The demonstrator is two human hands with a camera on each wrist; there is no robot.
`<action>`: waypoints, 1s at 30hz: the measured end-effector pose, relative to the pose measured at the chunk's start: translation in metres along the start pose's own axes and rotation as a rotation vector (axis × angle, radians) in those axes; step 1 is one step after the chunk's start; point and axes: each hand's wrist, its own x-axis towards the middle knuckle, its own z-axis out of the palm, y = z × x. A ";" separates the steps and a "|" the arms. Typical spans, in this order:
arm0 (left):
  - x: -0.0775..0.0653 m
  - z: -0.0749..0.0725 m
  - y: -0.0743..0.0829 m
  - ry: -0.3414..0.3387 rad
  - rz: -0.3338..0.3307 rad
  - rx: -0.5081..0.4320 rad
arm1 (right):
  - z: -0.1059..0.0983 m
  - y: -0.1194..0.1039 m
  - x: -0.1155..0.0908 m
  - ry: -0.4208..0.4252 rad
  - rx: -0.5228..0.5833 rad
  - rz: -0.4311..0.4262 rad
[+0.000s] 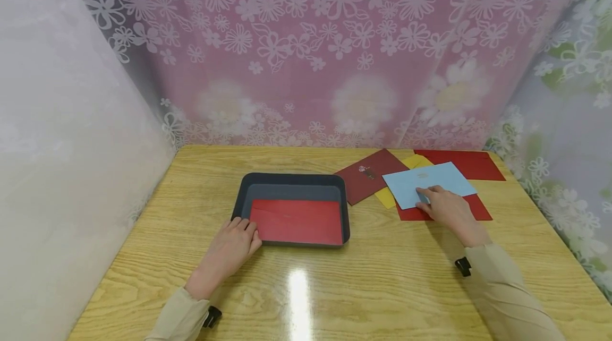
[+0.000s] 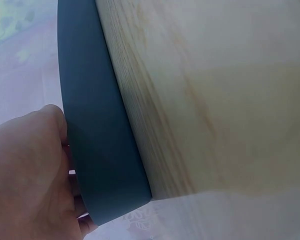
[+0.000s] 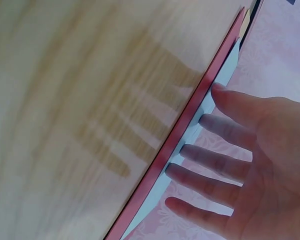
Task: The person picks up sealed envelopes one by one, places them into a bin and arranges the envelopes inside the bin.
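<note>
Left hand (image 1: pixel 230 245), fingers curled, grips the dark tray (image 1: pixel 296 191). Right hand (image 1: pixel 448 211), fingers spread, seems to touch the blue envelope (image 1: pixel 437 178)

A curtained-off nook, whether in a home or elsewhere unclear: a pink curtain printed with white flowers (image 1: pixel 287 91) hangs behind a glossy yellow wood-grain table (image 1: pixel 382 288), between a whitish hanging sheet (image 1: pixel 71 118) and a pale leaf-and-flower-patterned curtain (image 1: pixel 559 123).
</note>
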 end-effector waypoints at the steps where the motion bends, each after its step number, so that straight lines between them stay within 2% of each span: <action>1: 0.000 0.000 0.000 -0.001 -0.001 0.000 | -0.001 -0.001 -0.001 -0.005 0.002 -0.001; 17: 0.000 -0.001 0.000 0.005 -0.002 -0.007 | -0.004 -0.025 -0.032 0.005 -0.006 -0.033; 23: 0.001 -0.002 0.001 -0.011 -0.014 -0.020 | -0.004 -0.039 -0.045 0.050 -0.039 -0.065; 30: -0.001 -0.002 0.002 0.017 0.005 -0.002 | -0.003 -0.056 -0.059 0.118 -0.081 -0.100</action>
